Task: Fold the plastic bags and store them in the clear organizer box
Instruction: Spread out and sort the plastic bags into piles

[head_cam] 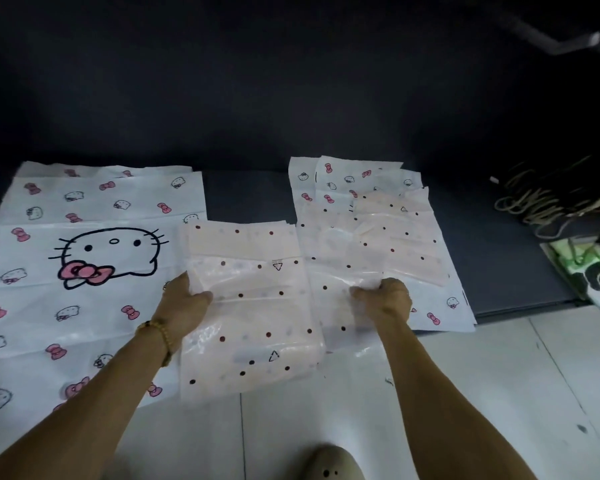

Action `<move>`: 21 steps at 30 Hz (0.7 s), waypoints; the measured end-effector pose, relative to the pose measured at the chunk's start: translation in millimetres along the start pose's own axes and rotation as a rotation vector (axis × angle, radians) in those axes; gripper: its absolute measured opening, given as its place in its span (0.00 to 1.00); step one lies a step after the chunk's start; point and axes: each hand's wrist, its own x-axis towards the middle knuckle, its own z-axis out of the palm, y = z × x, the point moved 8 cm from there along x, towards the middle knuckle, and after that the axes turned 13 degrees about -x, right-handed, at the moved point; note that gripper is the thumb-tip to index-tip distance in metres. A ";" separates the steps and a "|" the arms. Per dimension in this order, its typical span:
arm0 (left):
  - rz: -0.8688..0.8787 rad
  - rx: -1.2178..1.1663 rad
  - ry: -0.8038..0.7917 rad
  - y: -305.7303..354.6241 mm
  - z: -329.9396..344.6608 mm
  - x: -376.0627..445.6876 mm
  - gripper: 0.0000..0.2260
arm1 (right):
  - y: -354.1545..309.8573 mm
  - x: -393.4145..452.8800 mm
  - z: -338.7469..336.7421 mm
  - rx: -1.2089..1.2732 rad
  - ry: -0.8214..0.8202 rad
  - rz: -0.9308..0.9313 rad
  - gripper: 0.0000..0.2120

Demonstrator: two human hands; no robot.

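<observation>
Hands: left hand [184,299] and right hand [383,299] pinch dotted bag [253,306] | Risk: slick film slips, fold skews | Box: unseen

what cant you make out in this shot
Head view:
- Clear organizer box: not in frame.
- Left hand fingertips: tucked under the dotted bag.
- Right hand fingers: veiled by translucent plastic.
- Cat-print bag: cut off by the left edge.
- Clutter at right: too dark, blurred.
</observation>
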 end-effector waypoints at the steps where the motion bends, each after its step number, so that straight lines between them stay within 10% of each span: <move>1: 0.000 0.001 -0.001 0.7 0.5 0.1 0.12 | -0.7 2.5 -1.3 -0.001 0.005 -0.006 0.19; 12: -0.072 -0.090 -0.033 3.5 15.3 5.2 0.10 | -18.5 -38.5 -111.2 0.817 0.053 -0.103 0.06; 17: -0.101 -0.155 -0.073 8.4 26.9 4.6 0.12 | -31.5 -45.6 -96.6 0.610 -0.082 -0.067 0.25; 21: -0.094 -0.206 -0.069 8.9 38.3 6.3 0.08 | -52.1 -68.3 -26.7 0.508 -0.171 -0.229 0.09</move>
